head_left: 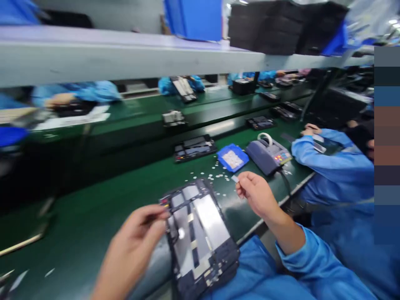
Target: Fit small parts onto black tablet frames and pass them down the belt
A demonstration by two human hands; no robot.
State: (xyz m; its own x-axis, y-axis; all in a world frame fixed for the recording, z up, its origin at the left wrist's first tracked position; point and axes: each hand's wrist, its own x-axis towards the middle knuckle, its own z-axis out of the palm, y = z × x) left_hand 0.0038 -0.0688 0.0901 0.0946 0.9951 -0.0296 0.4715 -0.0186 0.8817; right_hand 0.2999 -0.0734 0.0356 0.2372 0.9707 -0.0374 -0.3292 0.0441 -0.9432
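My left hand pinches the upper left edge of an opened tablet between thumb and fingers. The tablet is tilted over the front edge of the bench and my lap, with silvery battery panels, dark ribbon cables and a circuit board exposed. To its right, my right hand is closed on a small whitish strip, held apart from the tablet. I cannot tell whether that strip is tape or a sticker. Beyond the right hand sits a blue tray of small white pieces.
A grey tape dispenser with a lit display stands beside the tray. Small white scraps lie scattered on the green bench. Another opened tablet lies farther back. A co-worker's blue sleeve is at right. A shelf spans overhead.
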